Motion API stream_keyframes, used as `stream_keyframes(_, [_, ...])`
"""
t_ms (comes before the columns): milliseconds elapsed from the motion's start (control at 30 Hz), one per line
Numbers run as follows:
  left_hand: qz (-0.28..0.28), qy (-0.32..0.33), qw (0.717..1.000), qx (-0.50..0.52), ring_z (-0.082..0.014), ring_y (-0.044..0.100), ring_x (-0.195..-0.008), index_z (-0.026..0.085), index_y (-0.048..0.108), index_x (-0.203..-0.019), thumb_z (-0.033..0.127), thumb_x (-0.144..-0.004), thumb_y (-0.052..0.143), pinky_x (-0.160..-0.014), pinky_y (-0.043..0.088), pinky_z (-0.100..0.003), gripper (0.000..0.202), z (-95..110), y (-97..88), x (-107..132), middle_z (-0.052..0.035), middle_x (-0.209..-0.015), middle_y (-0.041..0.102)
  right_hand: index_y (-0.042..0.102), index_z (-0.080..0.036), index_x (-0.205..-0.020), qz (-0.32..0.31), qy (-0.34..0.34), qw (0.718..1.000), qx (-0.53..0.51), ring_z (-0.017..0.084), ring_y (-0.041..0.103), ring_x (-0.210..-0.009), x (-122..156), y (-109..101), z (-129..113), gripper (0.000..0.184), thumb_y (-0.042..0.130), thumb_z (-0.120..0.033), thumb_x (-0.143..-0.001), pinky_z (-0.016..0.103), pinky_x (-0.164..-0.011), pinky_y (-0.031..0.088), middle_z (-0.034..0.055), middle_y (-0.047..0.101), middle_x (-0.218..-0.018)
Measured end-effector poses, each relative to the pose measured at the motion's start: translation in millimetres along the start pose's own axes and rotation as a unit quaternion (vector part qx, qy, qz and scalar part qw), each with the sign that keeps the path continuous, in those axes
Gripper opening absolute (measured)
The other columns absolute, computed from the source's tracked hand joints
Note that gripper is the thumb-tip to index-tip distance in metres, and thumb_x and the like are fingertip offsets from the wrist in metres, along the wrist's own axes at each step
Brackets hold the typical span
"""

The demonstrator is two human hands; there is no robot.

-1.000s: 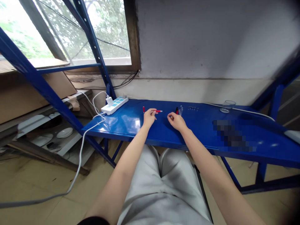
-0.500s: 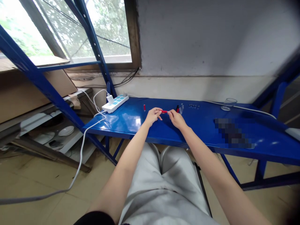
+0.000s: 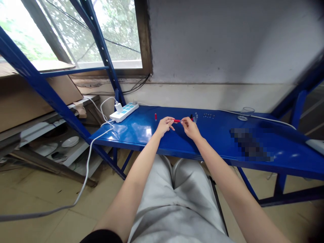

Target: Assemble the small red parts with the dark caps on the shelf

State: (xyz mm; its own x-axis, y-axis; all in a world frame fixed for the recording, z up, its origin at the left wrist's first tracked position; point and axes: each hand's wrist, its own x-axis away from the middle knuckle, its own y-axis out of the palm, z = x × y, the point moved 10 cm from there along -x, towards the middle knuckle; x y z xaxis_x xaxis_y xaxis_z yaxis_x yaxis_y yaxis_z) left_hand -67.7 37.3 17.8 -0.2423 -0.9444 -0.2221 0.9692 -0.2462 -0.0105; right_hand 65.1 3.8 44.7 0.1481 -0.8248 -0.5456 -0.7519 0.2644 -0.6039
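A slim red tube-shaped piece (image 3: pixel 177 120) lies level between my two hands, just above the blue tabletop. My left hand (image 3: pixel 165 126) pinches its left end, and my right hand (image 3: pixel 189 127) grips the right end with the fingertips. What the piece is exactly is too small to make out. Behind my left hand a small red-topped piece with a clear lower part (image 3: pixel 155 117) stands upright. Close behind my right hand are a dark and red piece (image 3: pixel 191 118), partly hidden, and some clear small parts (image 3: pixel 195 116).
Several tiny pale bits (image 3: pixel 209 116) lie in rows to the right. Beyond them stands a clear glass (image 3: pixel 245 114) near a white cable. A blurred dark flat object (image 3: pixel 250 144) rests on the right. On the left sits a white power strip (image 3: pixel 124 112) on the blue table (image 3: pixel 121 135).
My right hand's fingers have shifted slightly at the right end of the red piece. Both hands keep their hold, and the view has moved a little.
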Motion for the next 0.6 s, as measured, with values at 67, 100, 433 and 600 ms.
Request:
stream_keyframes(67, [0.007, 0.000, 1.000, -0.002, -0.0054, 0.058, -0.044, 0.012, 0.053, -0.098, 0.029, -0.081, 0.056, -0.036, 0.026, -0.014, 0.025, 0, -2.0, 0, -0.0107, -0.093, 0.068, 0.047, -0.020, -0.107, 0.004, 0.002, 1.000, -0.016, 0.013, 0.054, -0.061, 0, 0, 1, 0.028, 0.040, -0.038, -0.086, 0.024, -0.060, 0.040, 0.0056, 0.062, -0.089])
stream_keyframes(100, [0.009, -0.002, 1.000, -0.004, -0.0052, 0.058, -0.044, 0.012, 0.053, -0.098, 0.030, -0.081, 0.055, -0.037, 0.026, -0.014, 0.025, 0, -2.5, 0, -0.0106, -0.093, 0.068, 0.045, -0.019, -0.110, 0.004, 0.006, 1.000, -0.020, 0.012, 0.053, -0.058, 0, 1, 2, 0.032, 0.041, -0.039, -0.085, 0.025, -0.059, 0.040, 0.0061, 0.061, -0.091])
stream_keyframes(433, [0.009, -0.010, 1.000, 0.003, -0.0051, 0.057, -0.045, 0.012, 0.055, -0.097, 0.035, -0.079, 0.058, -0.038, 0.027, -0.015, 0.029, 0, -2.8, 1, -0.0098, -0.089, 0.068, 0.058, -0.019, -0.097, 0.003, -0.028, 0.999, 0.020, 0.014, 0.055, -0.065, 0, 1, -5, 0.028, 0.041, -0.038, -0.086, 0.025, -0.062, 0.040, 0.0070, 0.064, -0.089])
stream_keyframes(600, [-0.054, -0.014, 0.998, 0.035, -0.0066, 0.058, -0.048, 0.011, 0.054, -0.105, 0.032, -0.074, 0.064, -0.038, 0.029, -0.016, 0.038, 3, 9.5, 4, -0.0111, -0.094, 0.068, 0.059, -0.018, -0.098, 0.015, -0.038, 0.998, 0.039, 0.013, 0.052, -0.061, 1, -1, -6, 0.030, 0.041, -0.039, -0.087, 0.026, -0.063, 0.041, 0.0080, 0.063, -0.090])
